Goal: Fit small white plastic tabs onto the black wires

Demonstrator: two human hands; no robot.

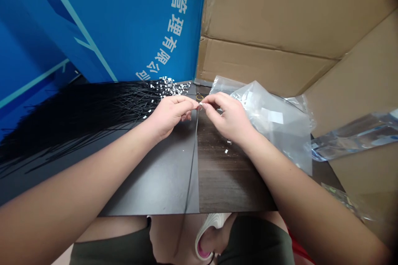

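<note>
My left hand [169, 114] and my right hand [225, 116] meet fingertip to fingertip over the dark table [217, 178]. Both are closed in a pinch. Between them they hold one thin black strand [192, 165], which hangs from the fingers down toward the table's near edge. A big fan of similar black strands [71, 120] lies to the left, tipped with small white pieces [169, 86]. Just beyond my fingertips lies a small yellow rubber band [199, 97].
Clear plastic bags [273, 120] lie right of my right hand, another bag [354, 134] further right. A blue printed board [108, 20] stands behind on the left, brown cardboard [280, 16] behind and right. A few white bits [227, 147] lie loose on the table.
</note>
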